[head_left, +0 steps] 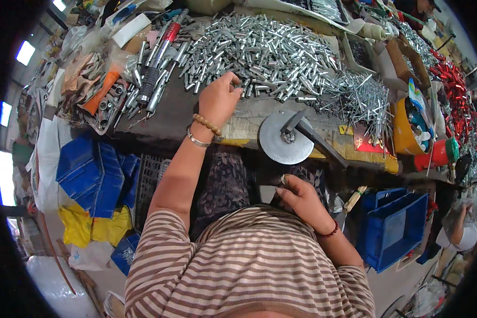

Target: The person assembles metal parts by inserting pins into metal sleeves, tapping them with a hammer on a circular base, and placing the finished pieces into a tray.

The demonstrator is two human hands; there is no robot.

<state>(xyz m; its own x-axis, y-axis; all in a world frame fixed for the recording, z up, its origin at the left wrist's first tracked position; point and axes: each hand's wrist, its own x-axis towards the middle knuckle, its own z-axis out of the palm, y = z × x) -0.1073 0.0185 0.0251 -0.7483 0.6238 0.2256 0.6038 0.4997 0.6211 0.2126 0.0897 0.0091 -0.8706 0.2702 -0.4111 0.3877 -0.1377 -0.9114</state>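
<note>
My left hand (220, 98) reaches to the near edge of a big heap of short silver metal tubes (270, 50) on the bench. Its fingers are curled together; whatever they hold, if anything, cannot be made out. Low over my lap, below the bench edge, my right hand (302, 199) has its thumb and fingers drawn together, and what lies between them is hidden. Between the hands sits a round grey metal disc (274, 139) at the bench edge. A hammer (315, 139) rests on it, head near the disc's middle and handle pointing down to the right.
Thin metal pins (363, 100) lie heaped right of the tubes, beside a yellow container (408, 127). Long tools, including a red-and-black one (159, 58), crowd the left. Blue bins (93, 172) stand lower left, and another blue bin (397, 228) stands lower right.
</note>
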